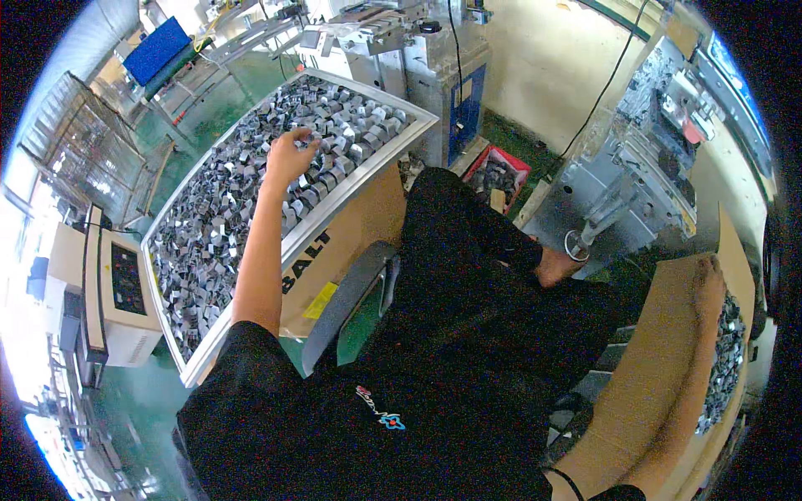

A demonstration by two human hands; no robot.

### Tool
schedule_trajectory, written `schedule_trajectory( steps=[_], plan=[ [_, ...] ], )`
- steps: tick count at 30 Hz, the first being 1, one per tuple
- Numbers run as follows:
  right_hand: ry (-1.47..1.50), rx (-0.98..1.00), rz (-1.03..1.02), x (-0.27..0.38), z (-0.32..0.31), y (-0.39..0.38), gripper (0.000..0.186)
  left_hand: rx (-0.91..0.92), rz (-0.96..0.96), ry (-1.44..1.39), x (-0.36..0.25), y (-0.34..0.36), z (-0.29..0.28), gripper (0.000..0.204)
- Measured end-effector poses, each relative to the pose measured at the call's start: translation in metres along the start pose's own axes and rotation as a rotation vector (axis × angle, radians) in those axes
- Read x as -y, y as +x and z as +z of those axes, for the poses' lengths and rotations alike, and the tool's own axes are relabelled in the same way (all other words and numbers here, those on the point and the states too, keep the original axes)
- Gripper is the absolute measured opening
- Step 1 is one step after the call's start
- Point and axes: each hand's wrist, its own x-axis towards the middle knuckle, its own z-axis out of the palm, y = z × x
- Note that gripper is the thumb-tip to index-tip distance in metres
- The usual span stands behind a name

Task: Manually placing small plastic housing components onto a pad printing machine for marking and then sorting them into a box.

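Note:
My left hand (288, 159) reaches over a metal-rimmed tray (417, 121) heaped with small grey metal pieces (200, 242). Its fingers curl among the pieces at the upper middle; what they hold, if anything, is too small to make out. The tray sits on a cardboard carton (334, 250). At the far right my right hand (708, 280) grips the top edge of an open cardboard box (635, 351), which holds more small metal pieces (723, 363) along its right side.
My dark-clothed legs (451, 234) stretch forward between tray and box, beside a grey chair (351, 292). Metal machines (635, 192) stand at the back and right. A red crate of scrap (497, 175) lies behind my legs, and a beige machine (121, 296) stands at left.

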Motion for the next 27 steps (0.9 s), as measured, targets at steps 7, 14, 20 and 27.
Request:
schedule_trajectory(
  steps=[7, 14, 20, 27],
  plan=[
    [-0.056, -0.185, -0.116, -0.021, 0.018, -0.007, 0.042, -0.033, -0.101, 0.033, -0.003, 0.002, -0.010, 0.044],
    [0.093, -0.071, -0.101, -0.018, 0.018, 0.006, 0.042, -0.161, -0.190, 0.062, 0.007, 0.001, -0.046, 0.045],
    [0.031, -0.170, -0.209, -0.053, 0.054, 0.015, 0.039, -0.095, -0.196, 0.063, 0.025, -0.012, -0.074, 0.046],
    [0.054, -0.125, -0.202, -0.070, 0.072, 0.019, 0.038, 0.131, -0.261, 0.060, 0.066, -0.026, -0.088, 0.048]
  ],
)
